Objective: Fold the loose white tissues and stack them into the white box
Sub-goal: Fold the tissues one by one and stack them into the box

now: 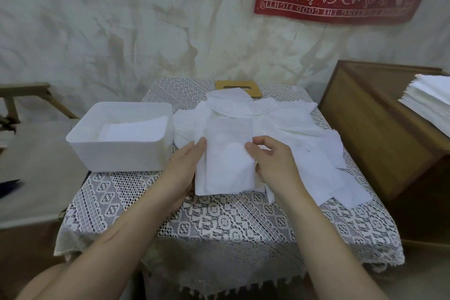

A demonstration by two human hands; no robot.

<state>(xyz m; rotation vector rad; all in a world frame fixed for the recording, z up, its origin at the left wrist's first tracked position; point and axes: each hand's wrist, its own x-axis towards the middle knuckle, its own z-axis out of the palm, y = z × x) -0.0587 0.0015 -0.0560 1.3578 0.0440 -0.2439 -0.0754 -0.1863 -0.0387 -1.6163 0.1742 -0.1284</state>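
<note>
Pinching the right edge of the folded tissue (227, 161), the right grip (272, 163) has its thumb and forefinger curled onto the sheet at centre frame. The left grip (185, 168) lays straight fingers flat against the tissue's left edge. Loose tissues (287, 124) spread behind and to the right on the lace-covered surface (219, 221). The white box (119, 156) stands just left of the left grip, stacked tissues (136, 130) inside.
</note>
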